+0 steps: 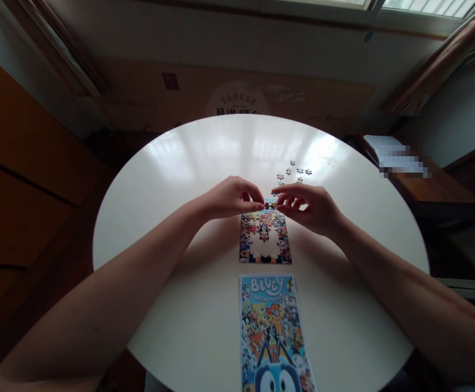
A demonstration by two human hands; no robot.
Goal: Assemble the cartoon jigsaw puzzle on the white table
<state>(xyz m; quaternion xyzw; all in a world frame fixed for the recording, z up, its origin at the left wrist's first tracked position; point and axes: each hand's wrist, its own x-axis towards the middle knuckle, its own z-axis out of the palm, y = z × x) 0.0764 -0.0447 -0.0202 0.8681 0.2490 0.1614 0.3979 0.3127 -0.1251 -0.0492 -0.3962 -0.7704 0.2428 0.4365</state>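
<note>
A partly assembled jigsaw puzzle (284, 245) lies on the white table, with gaps in its lower middle where the tabletop shows. Over its top edge, my left hand (239, 198) pinches the left end of a small joined strip of puzzle pieces (270, 205) between thumb and fingers. From the other side, my right hand (311, 207) grips the strip's right end, its index finger stretched out above. Fingertips partly hide the strip. Several loose puzzle pieces (300, 171) are scattered beyond my right hand. Nearer to me lies a Bluey reference picture (270, 321).
The round white table (139, 218) has window glare along its far side. Past it, a printed cardboard panel (131, 98) stands against the wall. A wooden stand (445, 188) bearing white paper is at the right, and a wooden cabinet (20, 163) at the left.
</note>
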